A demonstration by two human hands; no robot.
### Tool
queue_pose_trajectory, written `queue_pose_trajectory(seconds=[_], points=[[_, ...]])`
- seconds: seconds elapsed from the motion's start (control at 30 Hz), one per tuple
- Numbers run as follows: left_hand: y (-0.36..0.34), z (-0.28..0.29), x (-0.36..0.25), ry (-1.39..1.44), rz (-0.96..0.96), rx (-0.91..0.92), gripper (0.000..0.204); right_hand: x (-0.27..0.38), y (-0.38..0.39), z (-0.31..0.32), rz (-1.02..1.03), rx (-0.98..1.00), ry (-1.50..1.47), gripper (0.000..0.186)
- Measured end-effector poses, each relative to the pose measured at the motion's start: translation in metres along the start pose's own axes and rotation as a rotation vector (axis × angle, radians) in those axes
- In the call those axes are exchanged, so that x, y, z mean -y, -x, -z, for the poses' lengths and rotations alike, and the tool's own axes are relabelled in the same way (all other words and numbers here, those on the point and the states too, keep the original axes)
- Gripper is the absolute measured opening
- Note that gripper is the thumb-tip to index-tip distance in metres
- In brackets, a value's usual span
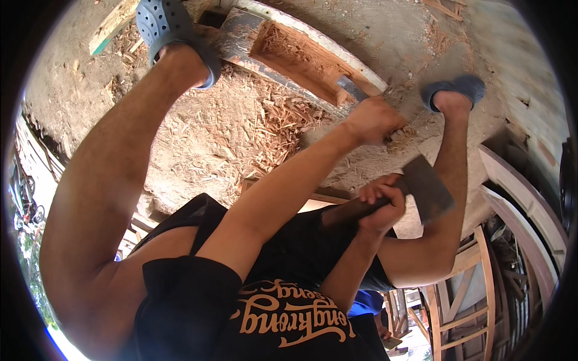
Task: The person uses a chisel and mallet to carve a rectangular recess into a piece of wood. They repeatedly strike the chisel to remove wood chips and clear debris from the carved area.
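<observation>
A wooden beam (241, 39) with worn grey and white paint lies on the ground, with a long rectangular hollow cut into it. My left hand (374, 120) is closed in a fist at the beam's right end, around what looks like a chisel (351, 88). Its broad grey blade rests at the hollow's right end; most of the handle is hidden in my fist. Nearer my body, my right hand (384, 203) wraps round the handle of a mallet (427, 189). The mallet's dark, blocky head is held apart from the chisel, below and right of it.
Wood chips (280, 123) cover the dirt floor beside the beam. My feet, in blue-grey clogs (161, 27), stand either side. Wooden frames (463, 313) and curved boards (524, 198) stand at the right. Another person's blue clothing (366, 302) shows at the bottom.
</observation>
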State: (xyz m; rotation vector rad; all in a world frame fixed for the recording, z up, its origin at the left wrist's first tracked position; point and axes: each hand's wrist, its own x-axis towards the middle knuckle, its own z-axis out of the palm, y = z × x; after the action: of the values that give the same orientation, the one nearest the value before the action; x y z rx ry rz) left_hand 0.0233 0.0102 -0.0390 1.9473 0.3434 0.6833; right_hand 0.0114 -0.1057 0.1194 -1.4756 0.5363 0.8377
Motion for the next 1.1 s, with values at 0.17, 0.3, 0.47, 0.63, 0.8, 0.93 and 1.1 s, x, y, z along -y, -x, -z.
queue_pose_trajectory(seconds=[0.17, 0.3, 0.47, 0.63, 0.8, 0.93, 1.1], points=[[-0.001, 0.001, -0.004, -0.031, 0.07, 0.107, 0.019, -0.011, -0.01, 0.001, 0.085, -0.025, 0.13, 0.015], [0.003, 0.001, 0.001, -0.019, -0.011, 0.024, 0.022, 0.006, 0.0, -0.011, -0.075, -0.098, -0.04, 0.014], [0.004, -0.004, -0.002, -0.064, 0.017, 0.148, 0.017, -0.004, -0.006, -0.008, -0.051, -0.108, 0.002, 0.016], [0.002, -0.005, -0.003, -0.054, 0.008, 0.106, 0.022, -0.001, -0.018, -0.006, 0.003, -0.097, -0.194, 0.016], [0.005, -0.001, 0.002, -0.07, 0.019, 0.191, 0.017, 0.003, -0.012, 0.006, -0.269, 0.079, -0.179, 0.017], [0.001, -0.006, -0.004, -0.128, 0.02, 0.157, 0.017, -0.013, -0.017, -0.004, 0.0, -0.083, -0.183, 0.018], [0.006, -0.006, 0.001, -0.125, 0.006, 0.158, 0.013, 0.001, -0.019, 0.001, -0.019, -0.147, -0.116, 0.014]])
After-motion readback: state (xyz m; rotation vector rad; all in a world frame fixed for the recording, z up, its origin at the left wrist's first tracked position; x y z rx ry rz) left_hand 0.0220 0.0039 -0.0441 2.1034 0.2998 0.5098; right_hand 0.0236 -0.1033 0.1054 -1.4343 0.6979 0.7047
